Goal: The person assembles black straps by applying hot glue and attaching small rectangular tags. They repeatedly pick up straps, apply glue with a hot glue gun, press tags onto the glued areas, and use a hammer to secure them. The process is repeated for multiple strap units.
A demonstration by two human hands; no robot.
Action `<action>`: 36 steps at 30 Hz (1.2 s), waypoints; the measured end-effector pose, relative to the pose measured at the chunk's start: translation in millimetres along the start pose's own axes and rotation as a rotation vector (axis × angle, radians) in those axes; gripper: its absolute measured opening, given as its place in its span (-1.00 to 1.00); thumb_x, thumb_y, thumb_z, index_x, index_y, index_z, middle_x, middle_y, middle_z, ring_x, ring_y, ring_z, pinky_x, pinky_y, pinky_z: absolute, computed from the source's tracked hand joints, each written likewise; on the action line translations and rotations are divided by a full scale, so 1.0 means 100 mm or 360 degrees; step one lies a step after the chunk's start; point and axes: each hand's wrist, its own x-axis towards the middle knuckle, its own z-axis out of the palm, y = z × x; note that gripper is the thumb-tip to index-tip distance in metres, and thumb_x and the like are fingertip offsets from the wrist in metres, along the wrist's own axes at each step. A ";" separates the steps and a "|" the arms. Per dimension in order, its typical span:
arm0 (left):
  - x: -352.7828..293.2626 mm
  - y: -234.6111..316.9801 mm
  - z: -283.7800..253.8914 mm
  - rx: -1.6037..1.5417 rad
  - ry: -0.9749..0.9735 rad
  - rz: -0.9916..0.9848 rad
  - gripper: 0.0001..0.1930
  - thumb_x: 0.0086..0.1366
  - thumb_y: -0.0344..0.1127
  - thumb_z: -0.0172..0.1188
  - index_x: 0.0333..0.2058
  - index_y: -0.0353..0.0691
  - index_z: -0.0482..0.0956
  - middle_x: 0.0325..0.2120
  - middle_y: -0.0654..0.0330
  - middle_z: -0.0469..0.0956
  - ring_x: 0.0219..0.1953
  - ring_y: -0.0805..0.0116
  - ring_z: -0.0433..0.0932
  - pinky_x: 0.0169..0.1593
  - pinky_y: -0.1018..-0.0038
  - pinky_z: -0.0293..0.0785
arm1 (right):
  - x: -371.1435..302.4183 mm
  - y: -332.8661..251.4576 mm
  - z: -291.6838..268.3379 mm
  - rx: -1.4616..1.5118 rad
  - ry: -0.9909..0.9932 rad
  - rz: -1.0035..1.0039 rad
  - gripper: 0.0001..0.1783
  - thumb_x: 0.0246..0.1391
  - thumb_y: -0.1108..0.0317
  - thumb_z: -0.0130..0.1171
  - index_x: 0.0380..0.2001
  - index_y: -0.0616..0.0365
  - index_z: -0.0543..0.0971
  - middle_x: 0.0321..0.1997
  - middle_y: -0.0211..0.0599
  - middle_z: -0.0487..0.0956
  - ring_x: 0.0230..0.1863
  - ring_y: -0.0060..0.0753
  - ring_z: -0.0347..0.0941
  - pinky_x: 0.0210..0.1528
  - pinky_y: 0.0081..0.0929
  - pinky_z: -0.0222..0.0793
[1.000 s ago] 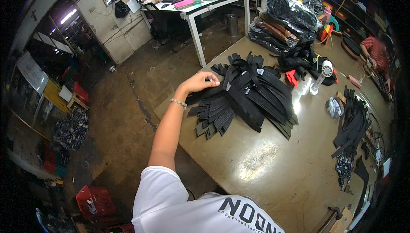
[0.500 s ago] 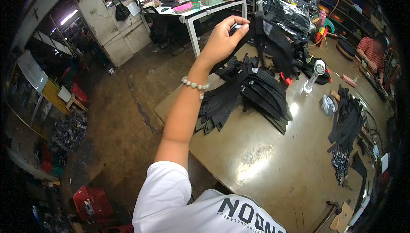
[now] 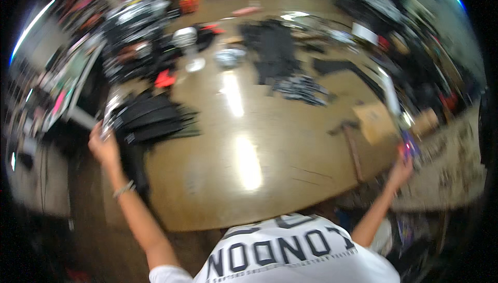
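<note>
The picture is smeared by motion. At the table's left edge, my left hand (image 3: 105, 145) is raised with its fingers closed by a shiny, pale blur; what they hold cannot be made out. Just right of it lies a fanned pile of black fabric pieces (image 3: 150, 117). A dark strip (image 3: 138, 166) hangs below the pile, near my left wrist. Over on the far right, my right hand (image 3: 399, 171) is closed on a small purple-and-orange object (image 3: 410, 147), too blurred to name. That hand is beside the table's right front corner, close to a brown cardboard piece (image 3: 372, 122).
Farther back on the table (image 3: 207, 179) stand a white handheld fan (image 3: 189, 50) and a small bowl (image 3: 230, 56). More black pieces (image 3: 272, 50) lie near a heap of small grey pieces (image 3: 301, 90). A hammer-like tool (image 3: 353, 145) rests at right. Plastic-wrapped bundles (image 3: 135, 29) are piled at back left.
My view has swung right, toward the table's front. My left hand has come away from the black pieces' far side to the table's left edge. My right hand has come into view.
</note>
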 end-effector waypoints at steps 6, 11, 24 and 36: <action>-0.83 1.35 -0.35 -0.1991 -0.0821 -0.0081 -0.68 0.50 -0.21 -0.03 0.07 -0.30 0.42 -0.57 0.39 0.25 -0.65 0.78 0.07 -0.57 0.80 0.02 | -0.15 -0.47 0.36 0.0336 -0.0073 -0.0189 -0.54 0.22 0.27 0.19 0.08 0.35 0.42 0.06 0.03 0.52 0.08 -0.11 0.45 0.17 -0.29 0.30; -1.57 2.41 -1.03 -0.2633 -0.1215 0.1036 -0.74 0.38 -0.21 0.10 0.02 0.04 0.45 -0.27 0.36 0.33 -0.54 0.48 0.25 -0.46 0.49 0.22 | -0.16 -0.67 0.34 -0.0039 -0.0405 -0.0040 -0.52 0.26 0.16 0.15 0.09 0.32 0.42 0.04 -0.01 0.54 0.12 -0.13 0.45 0.18 -0.25 0.31; -2.22 3.08 -1.01 -0.2987 -0.0727 0.1374 -0.67 0.30 -0.40 0.11 0.00 0.19 0.48 -0.22 0.47 0.37 -0.50 0.40 0.26 -0.44 0.43 0.16 | 1.99 -0.20 1.31 -0.0192 -0.0516 -0.0526 -0.55 0.09 0.02 0.21 -0.37 0.29 0.66 -0.34 0.24 0.60 -0.24 0.14 0.57 -0.16 -0.18 0.46; -2.13 3.02 -1.10 -0.3190 -0.1096 0.1599 -0.56 0.26 -0.48 0.08 0.07 0.16 0.43 -0.19 0.43 0.35 -0.56 0.44 0.29 -0.48 0.47 0.17 | 2.22 -0.54 1.51 -0.0772 -0.0675 -0.0441 -0.71 0.22 0.26 0.03 -0.23 0.31 0.56 -0.11 0.22 0.57 -0.02 0.24 0.51 -0.01 0.03 0.41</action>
